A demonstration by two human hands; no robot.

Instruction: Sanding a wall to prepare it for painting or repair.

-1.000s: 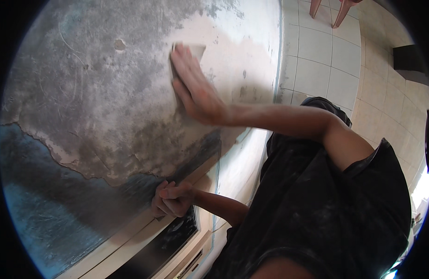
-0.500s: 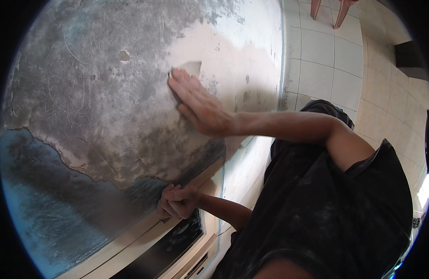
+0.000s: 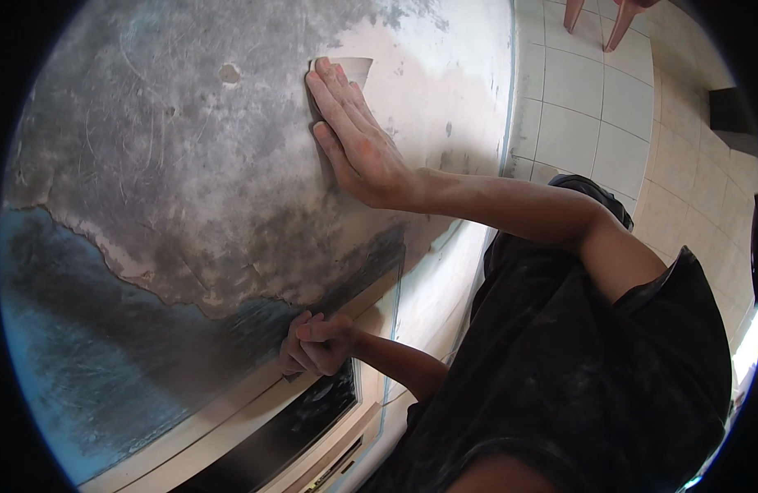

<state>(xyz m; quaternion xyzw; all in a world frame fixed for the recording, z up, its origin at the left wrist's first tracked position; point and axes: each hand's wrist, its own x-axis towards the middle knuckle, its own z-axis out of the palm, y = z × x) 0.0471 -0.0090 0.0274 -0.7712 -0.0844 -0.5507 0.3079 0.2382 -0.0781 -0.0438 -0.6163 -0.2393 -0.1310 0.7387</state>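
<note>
My right hand (image 3: 358,152) is pressed against a patchy grey-and-white wall (image 3: 190,156), fingers long and close together, thumb apart. Under its fingers is a pale piece of sandpaper (image 3: 358,69), one corner sticking out past the fingertips. The palm hides the rest of the sheet. Lower down, my left hand (image 3: 317,343) is closed at the cream frame (image 3: 379,300) beside a dark panel, its fingers curled. What those fingers hold, if anything, is hidden.
Old blue paint (image 3: 75,329) with a ragged edge covers the lower left of the wall. A dark panel (image 3: 272,448) sits within the frame. Light floor tiles (image 3: 597,99) lie at the right, with reddish chair legs (image 3: 621,25) at the top.
My right hand has slid upward along the wall with the sandpaper, its fingers now pointing more upward. My left hand stays at the frame. The whole view has shifted slightly.
</note>
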